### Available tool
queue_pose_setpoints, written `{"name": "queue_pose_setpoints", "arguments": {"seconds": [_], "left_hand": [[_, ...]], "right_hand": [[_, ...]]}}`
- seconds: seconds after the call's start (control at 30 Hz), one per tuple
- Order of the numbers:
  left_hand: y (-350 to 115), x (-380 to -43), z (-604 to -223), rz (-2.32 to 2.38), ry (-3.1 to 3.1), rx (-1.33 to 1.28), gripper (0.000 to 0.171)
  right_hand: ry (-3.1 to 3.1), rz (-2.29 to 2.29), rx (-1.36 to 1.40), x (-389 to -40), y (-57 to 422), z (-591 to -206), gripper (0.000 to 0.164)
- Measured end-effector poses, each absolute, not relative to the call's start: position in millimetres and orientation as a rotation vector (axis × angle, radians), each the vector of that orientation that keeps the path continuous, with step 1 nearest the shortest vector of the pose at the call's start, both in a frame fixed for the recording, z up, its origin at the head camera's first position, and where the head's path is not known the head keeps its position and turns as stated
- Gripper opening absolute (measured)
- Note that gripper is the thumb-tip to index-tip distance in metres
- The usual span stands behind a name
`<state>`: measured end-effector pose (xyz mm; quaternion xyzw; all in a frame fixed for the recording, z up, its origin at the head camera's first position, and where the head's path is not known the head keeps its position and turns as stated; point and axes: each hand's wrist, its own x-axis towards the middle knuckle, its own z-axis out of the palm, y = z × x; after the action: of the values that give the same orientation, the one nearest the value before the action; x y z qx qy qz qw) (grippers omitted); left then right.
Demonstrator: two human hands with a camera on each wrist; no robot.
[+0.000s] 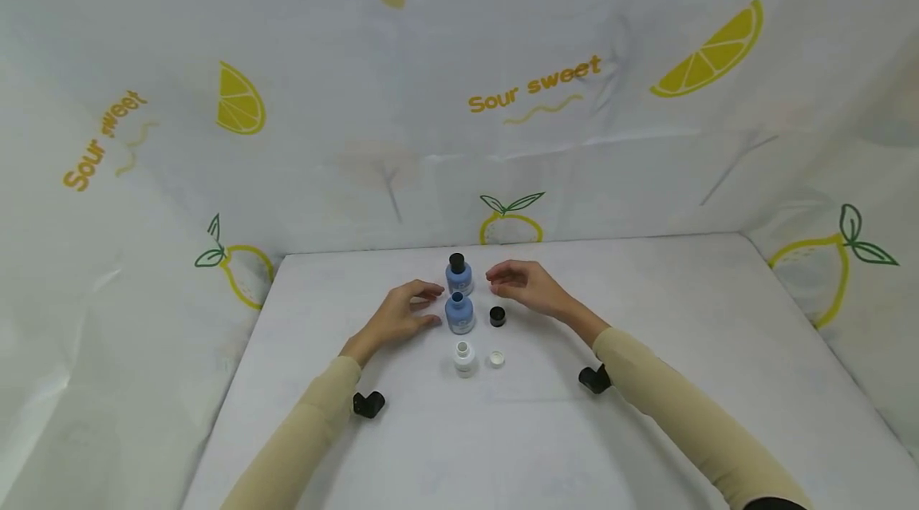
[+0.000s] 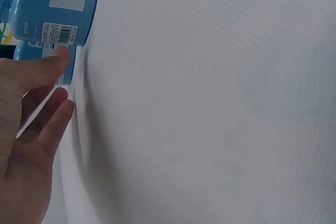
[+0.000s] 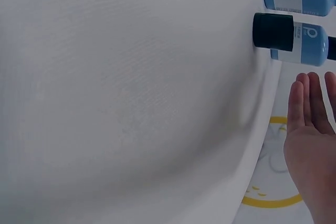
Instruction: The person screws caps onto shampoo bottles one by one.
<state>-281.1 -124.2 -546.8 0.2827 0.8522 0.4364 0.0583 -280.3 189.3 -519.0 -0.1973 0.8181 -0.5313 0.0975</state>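
Two blue bottles stand one behind the other: the rear bottle (image 1: pixel 459 280) wears a black cap, while the front bottle (image 1: pixel 460 317) has a bare neck. To their left is my left hand (image 1: pixel 402 314), thumb and fingers spread apart; its fingertips come close to the bottles, and contact cannot be told. My right hand (image 1: pixel 527 285) hovers right of the rear bottle with fingers extended and holds nothing. A loose black cap (image 1: pixel 498 316) lies beside the front bottle. Nearer me stands a small uncapped white bottle (image 1: pixel 465 361), with a white cap (image 1: pixel 496 359) to its right.
A white cloth covers the table (image 1: pixel 546 446). Behind it hangs a white curtain (image 1: pixel 431 175) printed with lemons and lettering. Black wrist devices show under both forearms, the left device (image 1: pixel 369 405) and the right device (image 1: pixel 594 379).
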Motion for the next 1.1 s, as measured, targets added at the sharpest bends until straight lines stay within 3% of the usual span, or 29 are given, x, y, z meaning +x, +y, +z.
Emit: {"name": "queue_pose_setpoints", "arguments": {"seconds": [0.5, 1.1], "left_hand": [[-114, -266, -549, 1.305, 2.5, 0.962, 0.061], [-102, -265, -559, 1.374, 2.492, 0.886, 0.062]], "right_hand": [[2.382, -1.5, -0.53, -268, 205, -525, 0.038], [2.351, -1.522, -0.586, -263, 217, -539, 0.038]]}}
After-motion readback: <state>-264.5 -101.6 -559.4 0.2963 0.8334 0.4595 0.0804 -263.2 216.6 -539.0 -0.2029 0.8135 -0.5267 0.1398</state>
